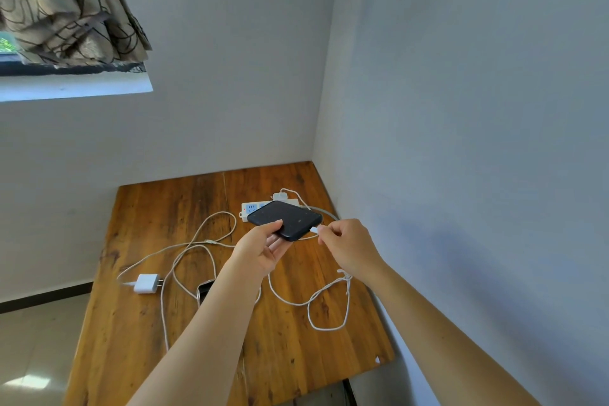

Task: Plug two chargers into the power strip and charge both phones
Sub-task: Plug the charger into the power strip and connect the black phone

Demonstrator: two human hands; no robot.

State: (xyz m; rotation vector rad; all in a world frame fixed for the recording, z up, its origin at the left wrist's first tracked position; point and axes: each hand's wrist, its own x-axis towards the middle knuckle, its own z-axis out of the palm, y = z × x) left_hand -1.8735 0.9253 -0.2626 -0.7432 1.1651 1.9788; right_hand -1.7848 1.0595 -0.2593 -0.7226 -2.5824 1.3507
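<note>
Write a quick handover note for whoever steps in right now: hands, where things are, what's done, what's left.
Left hand holds the dark phone above the table.
Right hand pinches the cable plug at the phone's end; whether it is seated cannot be told.
First charger sits in the power strip.
Second charger lies unplugged on the table; second phone lies beside the left forearm.
Left: plug in the second charger and connect the second phone.

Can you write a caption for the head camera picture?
Left hand holds black phone while right hand plugs in white cable.
</note>
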